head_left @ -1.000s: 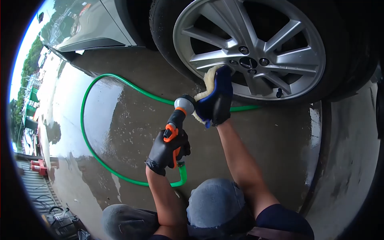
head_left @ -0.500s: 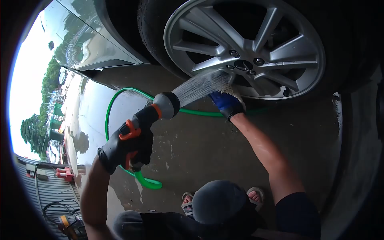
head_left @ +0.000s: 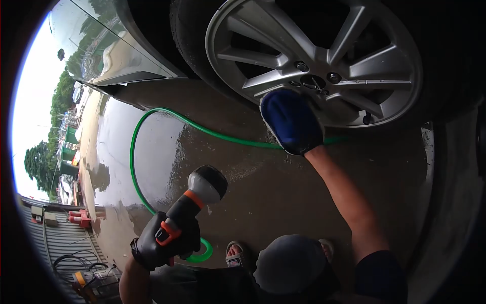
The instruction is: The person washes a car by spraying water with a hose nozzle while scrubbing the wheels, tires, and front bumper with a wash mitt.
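My left hand [head_left: 167, 240], in a black glove, grips the spray nozzle [head_left: 192, 194], whose head points up and right. No water comes out of it. A green hose [head_left: 132, 162] runs from below that hand and loops over the wet ground. My right hand [head_left: 292, 121] is inside a blue wash mitt [head_left: 288, 119] with pale fleece at its edge. The mitt lies against the lower left of the silver wheel rim [head_left: 314, 55]; its fingers are hidden inside.
The car's body panel [head_left: 119, 48] is at the upper left, beside the dark tyre [head_left: 190, 55]. My knees and sandalled feet [head_left: 235, 253] are below. Cables and equipment [head_left: 91, 278] lie at the lower left, near red objects [head_left: 79, 218].
The water spray seen half a second ago has stopped. My left hand has drawn the nozzle down, away from the wheel. The mitt has turned, its blue back now showing.
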Demonstrator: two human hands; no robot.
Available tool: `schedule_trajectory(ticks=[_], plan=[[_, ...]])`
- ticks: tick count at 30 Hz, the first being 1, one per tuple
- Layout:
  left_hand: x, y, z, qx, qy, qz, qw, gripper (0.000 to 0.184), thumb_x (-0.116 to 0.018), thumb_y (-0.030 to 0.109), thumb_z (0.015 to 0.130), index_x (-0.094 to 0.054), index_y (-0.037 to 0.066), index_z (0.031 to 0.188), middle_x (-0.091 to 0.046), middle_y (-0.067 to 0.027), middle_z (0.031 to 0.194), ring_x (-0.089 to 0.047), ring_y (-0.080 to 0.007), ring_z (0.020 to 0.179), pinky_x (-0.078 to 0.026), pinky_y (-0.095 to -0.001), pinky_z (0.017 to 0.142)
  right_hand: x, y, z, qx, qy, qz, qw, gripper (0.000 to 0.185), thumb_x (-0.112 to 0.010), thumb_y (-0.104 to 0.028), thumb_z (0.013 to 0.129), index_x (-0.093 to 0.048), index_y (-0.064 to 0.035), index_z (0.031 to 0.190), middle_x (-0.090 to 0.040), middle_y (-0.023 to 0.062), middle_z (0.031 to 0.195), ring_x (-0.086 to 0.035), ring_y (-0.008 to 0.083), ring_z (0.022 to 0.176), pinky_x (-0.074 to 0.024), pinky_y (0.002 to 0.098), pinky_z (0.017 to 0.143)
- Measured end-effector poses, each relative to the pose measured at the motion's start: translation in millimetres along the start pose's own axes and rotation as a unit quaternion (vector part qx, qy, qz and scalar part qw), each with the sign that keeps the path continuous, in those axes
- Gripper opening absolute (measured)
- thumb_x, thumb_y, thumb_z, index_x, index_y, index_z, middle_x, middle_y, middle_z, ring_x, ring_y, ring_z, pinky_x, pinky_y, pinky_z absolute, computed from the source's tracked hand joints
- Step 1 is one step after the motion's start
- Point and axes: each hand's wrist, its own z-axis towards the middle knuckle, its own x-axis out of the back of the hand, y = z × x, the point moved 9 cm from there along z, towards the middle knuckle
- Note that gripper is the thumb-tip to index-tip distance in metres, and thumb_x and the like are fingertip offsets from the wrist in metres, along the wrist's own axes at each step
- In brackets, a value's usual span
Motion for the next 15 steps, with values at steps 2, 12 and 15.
schedule_trajectory(ticks=[2, 12, 15], plan=[[4.6, -10.7, -0.9, 0.008, 0.013, -0.131, 0.991, 0.028, -0.079, 0.013, 0.081, -0.067, -0.003, 0.101, -0.072, -0.0081, 0.079, -0.071, -0.0154, 0.068, -0.056, -0.0295, 0.061, 22.7, 11.2, -5.6, -0.064, 0.058, 0.004, 0.996, 0.035, -0.064, -0.012, 0.096, -0.066, -0.0042, 0.129, -0.067, 0.013, 0.13, -0.062, 0.0327, 0.123, -0.0484, 0.0467, 0.106], [-13.2, -6.2, 24.0, -0.018, -0.074, -0.01, 0.997, 0.02, -0.074, 0.018, 0.083, -0.069, 0.001, 0.092, -0.069, -0.0043, 0.072, -0.065, -0.0112, 0.061, -0.05, -0.0258, 0.055, -66.5, 10.2, -70.8, -0.181, -0.063, 0.016, 0.981, 0.051, -0.042, -0.017, 0.105, -0.043, -0.0008, 0.154, -0.047, 0.0165, 0.158, -0.044, 0.0312, 0.145, -0.0301, 0.0434, 0.123], [-10.0, 1.3, 22.8, -0.037, -0.053, -0.053, 0.997, 0.021, -0.075, 0.017, 0.082, -0.069, 0.0, 0.093, -0.068, -0.0039, 0.072, -0.065, -0.0113, 0.061, -0.05, -0.0257, 0.055, -50.2, 10.8, -77.1, -0.226, -0.038, -0.024, 0.973, 0.054, -0.037, -0.022, 0.109, -0.037, 0.0, 0.158, -0.042, 0.0163, 0.162, -0.037, 0.0303, 0.151, -0.022, 0.0433, 0.129]])
